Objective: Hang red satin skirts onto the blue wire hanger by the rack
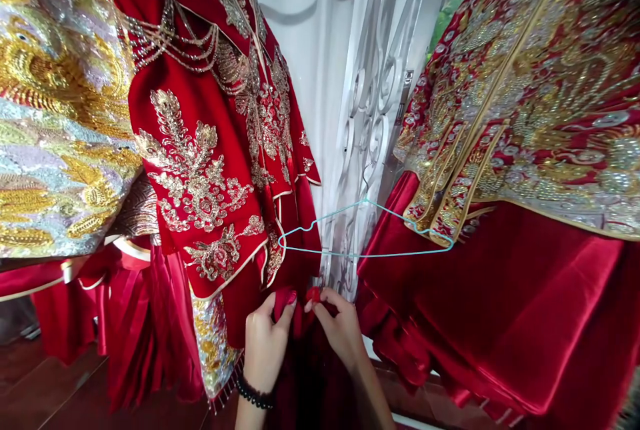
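Observation:
My left hand (265, 337), with a black beaded bracelet (254, 393) at the wrist, pinches a fold of red cloth (283, 302) between thumb and fingers. Close beside it, my right hand (341, 333) pinches another bit of the red cloth. Below and between my hands the cloth hangs down dark and in shadow; which garment it belongs to I cannot tell. Just above my hands is a thin light-blue wire hanger (367, 255), bare, its hook pointing up. A red jacket (200, 150) with gold embroidery and bead strings hangs to the upper left of my hands.
At the far left hangs a gold and pastel sequined garment (55, 123) above red pleated cloth (135, 330). On the right hangs a beaded red and gold jacket (560, 103) over a red satin skirt (525, 303). White scrolled ironwork (385, 83) and a white curtain (305, 43) stand behind.

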Motion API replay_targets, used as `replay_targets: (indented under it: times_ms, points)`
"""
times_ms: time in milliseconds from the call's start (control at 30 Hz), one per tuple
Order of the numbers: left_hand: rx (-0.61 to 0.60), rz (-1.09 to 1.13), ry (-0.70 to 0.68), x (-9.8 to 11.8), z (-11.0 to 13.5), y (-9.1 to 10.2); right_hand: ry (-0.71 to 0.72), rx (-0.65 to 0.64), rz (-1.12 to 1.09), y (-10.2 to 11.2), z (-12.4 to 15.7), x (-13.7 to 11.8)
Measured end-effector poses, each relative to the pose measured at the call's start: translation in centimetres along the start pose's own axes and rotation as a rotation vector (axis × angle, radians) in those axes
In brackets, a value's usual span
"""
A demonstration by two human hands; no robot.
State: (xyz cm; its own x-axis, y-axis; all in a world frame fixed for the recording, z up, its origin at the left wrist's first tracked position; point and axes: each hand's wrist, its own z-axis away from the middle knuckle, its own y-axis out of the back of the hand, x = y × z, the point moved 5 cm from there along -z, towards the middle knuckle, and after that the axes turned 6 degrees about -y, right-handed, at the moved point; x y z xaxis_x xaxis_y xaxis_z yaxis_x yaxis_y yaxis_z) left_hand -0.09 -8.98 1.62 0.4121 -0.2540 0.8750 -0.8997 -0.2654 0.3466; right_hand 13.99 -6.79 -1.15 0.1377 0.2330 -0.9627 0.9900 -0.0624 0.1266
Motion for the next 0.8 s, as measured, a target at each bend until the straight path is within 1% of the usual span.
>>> replay_targets:
  times_ms: [67, 100, 133, 167, 200, 233, 300, 333, 433, 500, 700, 800]
  points:
    - [0.046, -0.12, -0.018, 0.2, -0.1, 0.0, -0.019, -0.024, -0.053, -0.1, -0.2, 0.2]
    - [0.08, -0.158, -0.018, 0.3, -0.1, 0.1, -0.016, -0.012, -0.084, 0.0, -0.3, 0.2]
    - [0.101, -0.17, -0.021, 0.3, -0.1, 0.2, -0.01, 0.008, -0.115, 0.1, -0.4, 0.0]
    - [0.091, -0.157, -0.035, 0.5, -0.1, 0.1, -0.002, 0.026, -0.147, 0.3, -0.4, -0.2]
    - [0.041, -0.123, -0.065, 0.7, -0.1, -0.1, 0.004, 0.033, -0.179, 0.4, -0.5, -0.5]
    - [-0.035, -0.082, -0.107, 0.9, -0.2, -0.4, 0.008, 0.023, -0.203, 0.5, -0.5, -0.9]
    - [-0.194, -0.031, -0.178, 1.4, -0.2, -1.0, 0.006, -0.023, -0.215, 0.6, -0.4, -1.7]
    - [-0.239, -0.033, -0.187, 1.6, -0.2, -1.0, 0.001, -0.041, -0.203, 0.6, -0.3, -2.1]
    - [-0.263, -0.091, -0.157, 1.6, -0.4, -0.8, 0.007, -0.04, -0.142, 0.8, 0.0, -3.2]
    - [-0.301, -0.105, -0.159, 1.6, -0.5, -0.9, 0.019, -0.035, -0.136, 1.0, 0.1, -3.5]
    - [-0.482, -0.047, -0.215, 1.4, -0.9, -2.0, 0.041, -0.042, -0.183, 1.3, 0.2, -3.5]
    - [-0.528, -0.055, -0.265, 1.4, -1.5, -2.6, 0.053, -0.03, -0.194, 1.6, -0.2, -3.6]
